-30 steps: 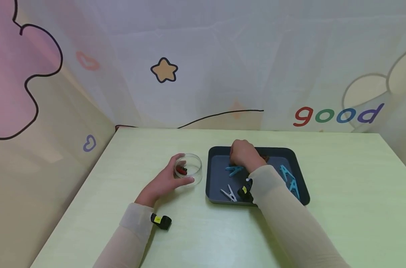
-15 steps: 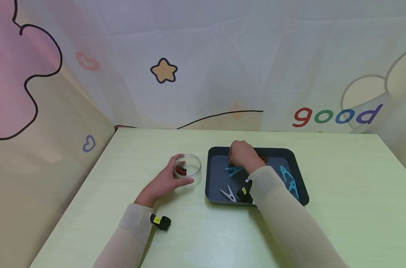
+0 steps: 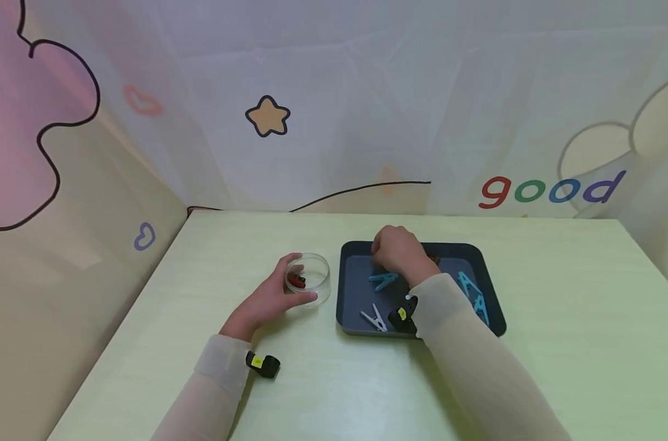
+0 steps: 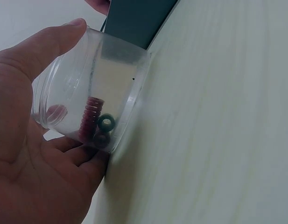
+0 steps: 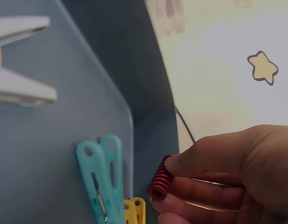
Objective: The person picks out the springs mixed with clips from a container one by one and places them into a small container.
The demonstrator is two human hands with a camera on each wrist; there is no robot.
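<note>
My left hand (image 3: 265,306) grips a clear round jar (image 4: 115,70) on the pale table, thumb on the near side and fingers behind. Inside the jar, the left wrist view shows a red coil spring (image 4: 90,119) and a dark green ring-shaped end (image 4: 106,122) beside it. Over the far left part of the dark tray (image 3: 347,306), my right hand (image 3: 398,251) pinches another red coil spring (image 5: 160,181) between thumb and fingers; the hand hides this spring in the head view. A blue clothespin (image 3: 383,280) lies just below that hand.
A white clothespin (image 3: 375,318) lies near the tray's front edge, and more blue clothespins (image 3: 472,294) at its right. Something brown (image 3: 435,260) shows partly behind the right wrist. In the right wrist view, a yellow clothespin (image 5: 135,211) lies beside a blue one.
My right hand has risen slightly and shifted a little left at the tray's far side. The left hand keeps its hold on the jar.
</note>
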